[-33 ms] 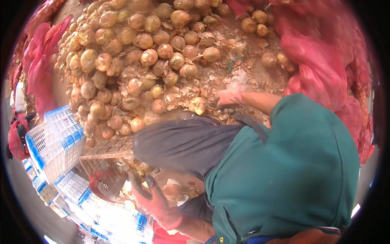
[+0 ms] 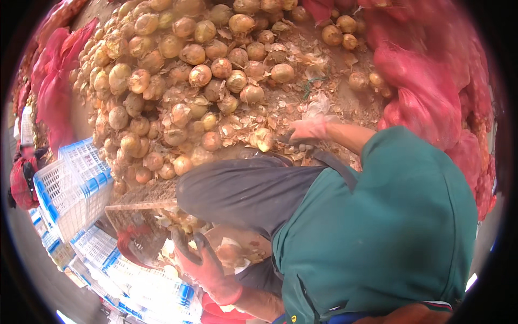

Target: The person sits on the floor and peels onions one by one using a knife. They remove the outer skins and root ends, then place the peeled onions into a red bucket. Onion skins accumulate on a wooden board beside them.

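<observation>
My left hand (image 2: 208, 272), in a pink glove with dark grey fingers, is below my bent knee with thumb and fingers spread. Nothing shows between them. Onion skins and pale onions (image 2: 229, 251) lie beside it. My right hand (image 2: 310, 129), gloved alike, reaches low over the loose skins, its dark fingers loosely apart and partly lost against the ground. Just left of its fingertips lies a peeling yellow onion (image 2: 263, 139), apart from the hand. A big heap of onions (image 2: 199, 75) spreads ahead and to the left.
Red mesh sacks (image 2: 421, 86) stand at the right, with another red sack (image 2: 54, 81) at far left. White and blue plastic crates (image 2: 73, 183) are stacked at the lower left. A board edge (image 2: 143, 206) runs beside my knee. A person in red (image 2: 24, 181) is at the left rim.
</observation>
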Tool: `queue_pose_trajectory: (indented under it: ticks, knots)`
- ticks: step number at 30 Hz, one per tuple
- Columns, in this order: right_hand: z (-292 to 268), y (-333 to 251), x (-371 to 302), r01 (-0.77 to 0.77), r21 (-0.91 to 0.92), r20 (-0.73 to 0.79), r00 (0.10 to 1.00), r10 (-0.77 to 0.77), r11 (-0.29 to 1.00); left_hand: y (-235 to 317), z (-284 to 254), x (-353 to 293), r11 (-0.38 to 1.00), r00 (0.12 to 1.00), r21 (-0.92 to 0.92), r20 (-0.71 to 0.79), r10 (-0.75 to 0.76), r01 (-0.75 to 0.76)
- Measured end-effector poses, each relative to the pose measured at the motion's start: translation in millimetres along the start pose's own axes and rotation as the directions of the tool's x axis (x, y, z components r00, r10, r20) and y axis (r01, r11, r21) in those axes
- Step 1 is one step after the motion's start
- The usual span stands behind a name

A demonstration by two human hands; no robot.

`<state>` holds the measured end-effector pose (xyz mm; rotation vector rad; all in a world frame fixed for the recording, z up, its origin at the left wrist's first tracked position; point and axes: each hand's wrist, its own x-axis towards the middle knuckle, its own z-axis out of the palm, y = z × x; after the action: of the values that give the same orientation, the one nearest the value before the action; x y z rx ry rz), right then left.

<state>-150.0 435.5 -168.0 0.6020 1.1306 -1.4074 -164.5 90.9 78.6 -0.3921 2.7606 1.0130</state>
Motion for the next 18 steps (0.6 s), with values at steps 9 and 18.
queue_pose_trajectory:
  ticks: [9, 18]
  knots:
    - [30, -99, -111, 0.446, -0.151, -0.065, 0.886, -0.459, 0.882, -36, 4, -1, 0.996, 0.996, -0.013, -0.037, 0.084, -0.085]
    - [167, -187, -155, 0.447, -0.507, 0.333, 0.890, -0.311, 0.737, -58, -27, -44, 0.999, 0.959, -0.050, -0.283, -0.023, 0.009]
